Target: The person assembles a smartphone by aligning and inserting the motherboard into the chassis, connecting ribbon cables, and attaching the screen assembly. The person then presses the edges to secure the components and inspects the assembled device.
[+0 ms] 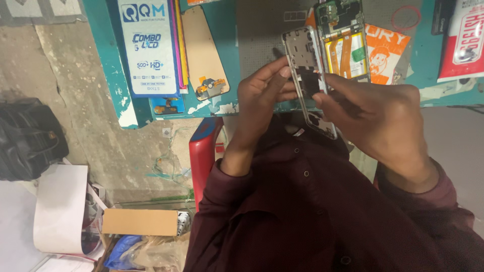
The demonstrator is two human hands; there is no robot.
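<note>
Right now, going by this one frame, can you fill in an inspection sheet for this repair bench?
Surface: teal bench top with chipped paint, and a grey perforated mat on it.
Job's things: silver phone mid-frame held up over the bench edge; opened phone with its battery showing lies on the bench just behind it.
Clutter: blue-and-white screen box, tan back panel, orange packet, red-and-white packet.
Grippers: left hand pinches the frame's left side; right hand has its fingers on the frame's right edge.
Cables: thin green wires on the floor.
Surroundings: concrete floor, black bag, cardboard box, red stool.
</note>
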